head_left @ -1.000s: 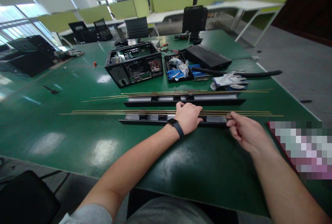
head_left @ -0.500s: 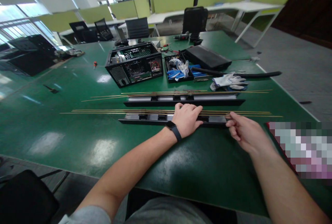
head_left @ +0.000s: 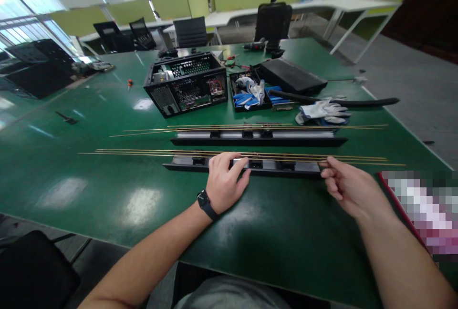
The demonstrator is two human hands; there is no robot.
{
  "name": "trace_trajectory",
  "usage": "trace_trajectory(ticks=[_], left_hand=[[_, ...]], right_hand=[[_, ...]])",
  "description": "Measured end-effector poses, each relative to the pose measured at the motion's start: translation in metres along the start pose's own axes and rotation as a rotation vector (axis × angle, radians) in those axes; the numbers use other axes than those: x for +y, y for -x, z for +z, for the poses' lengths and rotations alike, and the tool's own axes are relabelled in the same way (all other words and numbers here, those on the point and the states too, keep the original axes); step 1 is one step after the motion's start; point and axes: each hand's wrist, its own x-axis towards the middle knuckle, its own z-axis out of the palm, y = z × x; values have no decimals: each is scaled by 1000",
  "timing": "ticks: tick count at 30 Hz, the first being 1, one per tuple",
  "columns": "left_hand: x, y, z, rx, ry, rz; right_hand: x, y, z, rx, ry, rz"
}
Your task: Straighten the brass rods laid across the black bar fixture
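My left hand (head_left: 226, 180), with a dark watch on its wrist, rests its fingers on the left-middle part of the near black-edged metal channel (head_left: 307, 168); thumb and fingers are apart. Thin gold-coloured rods (head_left: 150, 152) lie lengthwise over this channel and reach past both its ends. At the channel's right end, thumb and forefinger of my right hand (head_left: 345, 182) pinch together at one of these rods; the exact contact is too small to see clearly. Several black blocks (head_left: 255, 163) sit inside the channel. Just behind lies a similar far channel (head_left: 304, 140) with more thin rods (head_left: 143, 130).
Behind the channels stand an open black computer case (head_left: 186, 87), a black tray (head_left: 232, 94) with blue-white gloves, and a black panel (head_left: 293, 76). Another pair of gloves (head_left: 325, 110) lies beside a black tube (head_left: 372, 103). A blurred red-edged item (head_left: 422, 204) lies at right on the green table (head_left: 143, 185).
My left hand has slid left along the near channel, uncovering blocks in its middle. My right hand stays pinched at the channel's right end. The view has shifted slightly.
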Motion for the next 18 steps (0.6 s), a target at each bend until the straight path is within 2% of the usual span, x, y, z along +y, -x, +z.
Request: trace_trajectory(ticks=[6,14,18], left_hand=[[-11,18,6,26,1,-87],[-14,20,-1,-79,26,-195],[-14,23,0,-82,-3,-225]], right_hand=[[-3,1,5,63,16,18],[-14,9,18,149,42,57],[-18,12,23,191,72,95]])
